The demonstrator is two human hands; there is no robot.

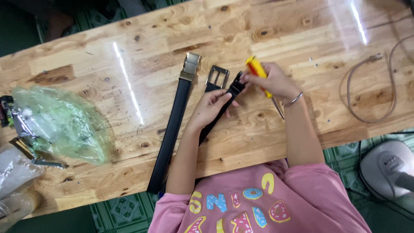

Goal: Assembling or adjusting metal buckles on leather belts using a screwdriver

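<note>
**Black leather belt end gripped between two hands over the desk**

The black leather belt strap (215,114) lies diagonally near the middle of the pale knotty wooden desk (302,39), its upper end lifted slightly where both hands meet. Just beside that end rests a loose rectangular silver frame buckle (217,76), and to the left a second long black belt with a brass-coloured plate buckle (174,125) stretches down past the desk's near edge.

What could go wrong, to my eye: the yellow-handled screwdriver (258,75) is held very near the fingers that pinch the strap. If the tool slips off the narrow belt end, it could jab the left hand or scratch the leather. The strap end is barely supported, so a hard push could also twist it out of the grip. The loose buckle sits near enough to be knocked aside.

The left hand (211,108) is mostly closed, thumb and fingers pinching the belt strap just below its end. The right hand (271,82), with a thin bangle at the wrist, is curled tightly around the screwdriver's handle, its fingertips also touching the strap end; the metal shaft pokes out below the wrist.

Farther off lie a crumpled green plastic bag (60,125) at the left and a thin brown looped cord (379,86) at the right.
</note>
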